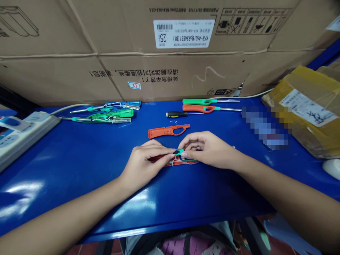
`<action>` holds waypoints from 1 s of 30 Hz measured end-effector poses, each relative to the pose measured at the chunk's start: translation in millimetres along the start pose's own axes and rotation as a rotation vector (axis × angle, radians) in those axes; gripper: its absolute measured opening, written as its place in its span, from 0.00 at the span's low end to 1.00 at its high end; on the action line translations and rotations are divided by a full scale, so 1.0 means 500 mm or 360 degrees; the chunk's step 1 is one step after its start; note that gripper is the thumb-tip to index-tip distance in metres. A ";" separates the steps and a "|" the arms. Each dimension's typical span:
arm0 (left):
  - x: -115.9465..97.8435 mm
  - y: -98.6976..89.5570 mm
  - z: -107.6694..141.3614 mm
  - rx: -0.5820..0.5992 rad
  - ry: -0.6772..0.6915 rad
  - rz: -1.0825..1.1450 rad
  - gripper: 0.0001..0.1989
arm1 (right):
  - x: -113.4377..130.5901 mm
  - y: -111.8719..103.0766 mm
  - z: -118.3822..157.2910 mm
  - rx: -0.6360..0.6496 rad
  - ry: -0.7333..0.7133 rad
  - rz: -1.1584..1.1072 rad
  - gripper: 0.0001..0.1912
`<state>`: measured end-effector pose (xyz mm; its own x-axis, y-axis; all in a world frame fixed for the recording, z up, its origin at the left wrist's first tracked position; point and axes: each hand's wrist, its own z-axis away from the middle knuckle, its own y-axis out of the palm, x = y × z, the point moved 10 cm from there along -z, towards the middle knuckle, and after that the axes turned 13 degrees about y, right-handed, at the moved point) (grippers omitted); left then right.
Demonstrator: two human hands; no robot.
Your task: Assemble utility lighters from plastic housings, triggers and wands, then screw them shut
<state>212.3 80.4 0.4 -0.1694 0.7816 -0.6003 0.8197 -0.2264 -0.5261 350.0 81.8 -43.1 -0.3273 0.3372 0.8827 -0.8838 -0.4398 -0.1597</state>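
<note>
My left hand (145, 159) is closed in a pinch on a small black part (175, 152). Opposite it, my right hand (209, 148) pinches a small green trigger (181, 151), with the two parts touching or nearly so. Just beneath my fingers lies an orange lighter casing half (184, 163) with thin pale wires across it; my hands hide much of it. A second orange casing half (162, 132) with a looped trigger opening rests a little farther back. Behind that are a black and yellow screwdriver (176, 114) and some tiny screws (174, 122).
At the back right lie a green lighter (199, 101) and an orange lighter (196, 108). Opened green (124, 113) and blue lighters (135, 103) lie back left, near a power strip (16, 141). A taped carton (310, 109) stands right; a large cardboard box (127, 39) backs the blue table (79, 152).
</note>
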 end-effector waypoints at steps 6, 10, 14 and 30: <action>-0.008 -0.005 -0.002 -0.0027 0.0049 0.0023 0.10 | -0.003 -0.001 -0.002 -0.0005 0.0001 -0.0108 0.09; -0.008 -0.008 0.000 -0.0067 0.0052 0.0064 0.10 | -0.001 0.004 -0.003 0.0023 0.0012 -0.0114 0.08; -0.005 -0.009 0.001 -0.0094 0.0024 0.0070 0.09 | 0.000 0.006 -0.002 0.0028 0.0005 -0.0100 0.08; 0.018 0.018 0.006 0.0127 -0.0115 0.0076 0.09 | -0.007 -0.011 0.007 -0.0155 -0.0045 0.0054 0.12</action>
<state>216.3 83.8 -11.5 -0.1723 0.7256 -0.6662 0.7823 -0.3102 -0.5402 356.9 80.2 -43.6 -0.3490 0.2992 0.8881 -0.9012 -0.3670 -0.2305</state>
